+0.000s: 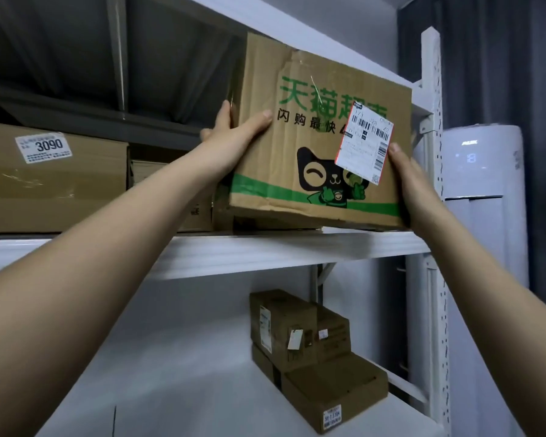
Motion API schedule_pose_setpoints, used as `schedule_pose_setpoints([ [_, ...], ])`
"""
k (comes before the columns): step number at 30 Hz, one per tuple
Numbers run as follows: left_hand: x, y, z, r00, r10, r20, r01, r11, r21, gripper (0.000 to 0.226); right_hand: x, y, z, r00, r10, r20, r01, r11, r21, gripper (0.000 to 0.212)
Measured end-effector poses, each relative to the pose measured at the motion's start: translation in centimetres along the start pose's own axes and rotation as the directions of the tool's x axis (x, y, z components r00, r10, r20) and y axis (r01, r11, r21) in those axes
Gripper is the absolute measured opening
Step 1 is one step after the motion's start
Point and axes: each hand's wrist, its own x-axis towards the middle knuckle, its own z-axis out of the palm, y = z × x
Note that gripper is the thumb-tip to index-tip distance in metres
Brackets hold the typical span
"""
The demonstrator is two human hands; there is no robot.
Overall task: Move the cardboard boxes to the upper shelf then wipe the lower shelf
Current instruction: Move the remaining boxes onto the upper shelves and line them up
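Observation:
A large cardboard box with green print, a black cat logo and a white shipping label sits tilted at the front right of the upper shelf. My left hand grips its left edge, thumb on the front face. My right hand presses against its right edge. On the lower shelf, several small brown boxes are stacked at the back right; the nearest flat one lies at the front of that stack.
A wide box with a "3090" label fills the upper shelf's left side, with smaller boxes between it and the held box. A white perforated shelf post stands at the right. A white standing air conditioner is beyond it.

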Motion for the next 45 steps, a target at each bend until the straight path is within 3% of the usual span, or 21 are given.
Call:
schedule_pose_setpoints([
  [6, 3.2, -2.1, 0.2, 0.998, -0.063, 0.03, 0.063, 0.998, -0.006, 0.091, 4.5, 1.9, 1.8, 1.0, -0.005, -0.003, 0.004, 0.996, -0.086, 0.046],
  [8, 4.1, -2.7, 0.9, 0.994, -0.111, -0.017, 0.112, 0.994, 0.012, 0.088, 6.3, 2.9, 2.2, 1.0, 0.008, -0.008, -0.009, 0.994, -0.113, 0.058],
  [13, 6.9, -5.0, 2.7, 0.977, -0.202, -0.065, 0.211, 0.959, 0.189, 0.089, 10.4, 6.0, 2.3, 0.996, 0.071, 0.045, -0.061, 0.98, -0.188, 0.07],
  [18, 9.8, -7.1, 4.6, 0.963, -0.219, -0.155, 0.268, 0.768, 0.582, 0.097, 13.7, 9.8, 2.7, 0.968, 0.209, 0.14, -0.16, 0.94, -0.301, 0.055],
  [23, 12.4, -9.2, 5.7, 0.949, -0.233, -0.211, 0.314, 0.676, 0.666, 0.099, 16.1, 12.5, 3.8, 0.897, 0.33, 0.295, -0.199, 0.896, -0.397, 0.051],
  [28, 14.1, -10.6, 6.3, 0.946, -0.174, -0.273, 0.32, 0.634, 0.704, 0.104, 18.0, 14.0, 5.7, 0.854, 0.362, 0.375, -0.124, 0.84, -0.528, 0.06],
  [30, 14.2, -10.6, 6.6, 0.946, -0.155, -0.285, 0.323, 0.522, 0.79, 0.113, 18.6, 14.4, 6.2, 0.844, 0.375, 0.384, -0.104, 0.816, -0.569, 0.061],
  [34, 14.2, -10.5, 6.9, 0.974, -0.033, -0.224, 0.226, 0.113, 0.968, 0.127, 19.1, 15.0, 7.8, 0.808, 0.412, 0.422, -0.069, 0.777, -0.626, 0.062],
  [39, 14.0, -11.5, 7.7, 0.984, -0.152, -0.095, 0.085, -0.073, 0.994, 0.121, 19.0, 16.2, 10.3, 0.772, 0.44, 0.46, 0.002, 0.721, -0.693, 0.065],
  [45, 13.4, -13.4, 7.7, 0.993, -0.071, 0.09, -0.105, -0.249, 0.963, 0.102, 18.6, 16.9, 11.1, 0.716, 0.535, 0.448, -0.053, 0.682, -0.729, 0.065],
])
